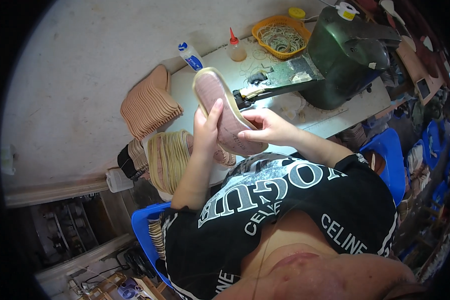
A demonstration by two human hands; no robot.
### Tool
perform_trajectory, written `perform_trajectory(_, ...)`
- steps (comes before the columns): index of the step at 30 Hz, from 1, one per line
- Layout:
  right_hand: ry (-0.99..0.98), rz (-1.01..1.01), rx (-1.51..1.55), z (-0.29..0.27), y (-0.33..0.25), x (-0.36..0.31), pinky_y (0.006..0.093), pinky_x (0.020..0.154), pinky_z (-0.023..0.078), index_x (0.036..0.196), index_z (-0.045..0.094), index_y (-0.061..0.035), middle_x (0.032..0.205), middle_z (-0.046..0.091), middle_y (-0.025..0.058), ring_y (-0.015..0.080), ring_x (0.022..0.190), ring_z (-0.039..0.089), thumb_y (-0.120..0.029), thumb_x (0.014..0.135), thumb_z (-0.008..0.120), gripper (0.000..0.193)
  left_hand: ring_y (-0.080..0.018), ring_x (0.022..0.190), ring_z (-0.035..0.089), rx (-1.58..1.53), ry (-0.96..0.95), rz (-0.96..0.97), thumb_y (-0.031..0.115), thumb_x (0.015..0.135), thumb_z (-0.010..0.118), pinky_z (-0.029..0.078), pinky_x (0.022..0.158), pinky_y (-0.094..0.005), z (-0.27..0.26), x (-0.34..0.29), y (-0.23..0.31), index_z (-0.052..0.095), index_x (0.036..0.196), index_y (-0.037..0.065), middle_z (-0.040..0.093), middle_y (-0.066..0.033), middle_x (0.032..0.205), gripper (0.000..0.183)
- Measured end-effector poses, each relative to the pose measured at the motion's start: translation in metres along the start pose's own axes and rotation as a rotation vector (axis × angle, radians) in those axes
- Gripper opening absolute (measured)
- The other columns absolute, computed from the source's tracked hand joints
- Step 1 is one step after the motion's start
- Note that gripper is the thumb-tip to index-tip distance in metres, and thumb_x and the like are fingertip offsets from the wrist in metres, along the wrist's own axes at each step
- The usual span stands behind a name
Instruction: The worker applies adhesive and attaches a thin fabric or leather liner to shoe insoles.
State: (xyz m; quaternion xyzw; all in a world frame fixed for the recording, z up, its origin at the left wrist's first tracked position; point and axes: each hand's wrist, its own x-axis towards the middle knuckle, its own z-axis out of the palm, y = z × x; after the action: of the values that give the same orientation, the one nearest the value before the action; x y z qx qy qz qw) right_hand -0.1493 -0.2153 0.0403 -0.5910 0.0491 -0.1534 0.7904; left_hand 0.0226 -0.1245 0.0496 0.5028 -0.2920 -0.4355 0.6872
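Both my hands grip a shoe insole (225,112), pinkish with a pale cream rim and some dark marks near its lower end. My left hand (208,120) is closed round its left edge, the thumb lying on the pink face. On the right edge my right hand (265,126) pinches it between thumb and fingers. The insole's upper part is beside the slim work arm of a green sewing machine (345,55); whether they touch I cannot tell. Below my left hand lies a stack of cream-edged insoles (169,159).
A stack of tan sole pieces (149,107) leans by the wall. Farther back on the white table (330,122) stand a blue-and-white bottle (190,57), a red-tipped squeeze bottle (236,49) and an orange basket (281,37) of thin cord. Blue bins (385,160) flank me.
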Motion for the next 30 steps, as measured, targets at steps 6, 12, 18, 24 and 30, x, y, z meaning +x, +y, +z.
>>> perform_trajectory(6,-0.077,0.112,0.616,-0.012,0.006,0.024,0.0253,0.079,0.051,0.119,0.054,0.0008,0.110,0.062,0.0082,0.0116,0.099,0.061,-0.038,0.096,0.053,0.045,-0.0096,0.082,0.061,-0.225,-0.161,-0.130,0.018,0.091,0.062,0.049,0.077,-0.0240,0.014,0.029,0.013,0.057,0.109,-0.001,0.065,-0.0050,0.097,0.027)
perform_trajectory(12,-0.098,0.280,0.367,-0.026,0.003,0.017,0.0222,0.066,0.053,0.098,0.063,0.0027,0.086,0.067,0.0072,0.0104,0.075,0.064,-0.027,0.091,0.064,0.031,-0.0111,0.087,0.061,-0.072,-0.284,-0.084,0.015,0.088,0.065,0.049,0.080,-0.0254,0.022,0.027,0.016,0.056,0.112,-0.003,0.065,-0.0070,0.100,0.031)
perform_trajectory(18,0.175,0.115,-0.197,-0.021,-0.019,0.019,0.0221,0.058,0.044,0.081,0.069,0.0023,0.070,0.063,-0.0003,0.0035,0.064,0.052,-0.019,0.090,0.063,0.024,-0.0130,0.090,0.060,0.289,-0.027,0.036,0.013,0.083,0.072,0.048,0.083,-0.0269,0.028,0.025,0.008,0.055,0.109,-0.004,0.065,-0.0080,0.099,0.035)
perform_trajectory(24,0.262,0.123,-0.120,-0.020,-0.016,0.017,0.0235,0.064,0.046,0.091,0.069,0.0025,0.076,0.065,-0.0007,0.0034,0.068,0.053,-0.018,0.089,0.062,0.022,-0.0148,0.085,0.062,0.152,0.100,0.105,0.003,0.077,0.075,0.051,0.077,-0.0276,0.041,0.035,0.010,0.051,0.107,-0.002,0.063,-0.0090,0.096,0.039)
perform_trajectory(30,0.273,0.267,0.189,-0.018,0.000,-0.009,0.0268,0.084,0.048,0.114,0.063,0.0017,0.102,0.067,0.0055,0.0082,0.093,0.059,-0.022,0.092,0.062,0.032,-0.0234,0.096,0.055,0.493,0.056,0.075,0.023,0.078,0.075,0.044,0.087,-0.0355,0.022,0.080,-0.016,0.060,0.103,-0.003,0.058,-0.0142,0.102,0.039)
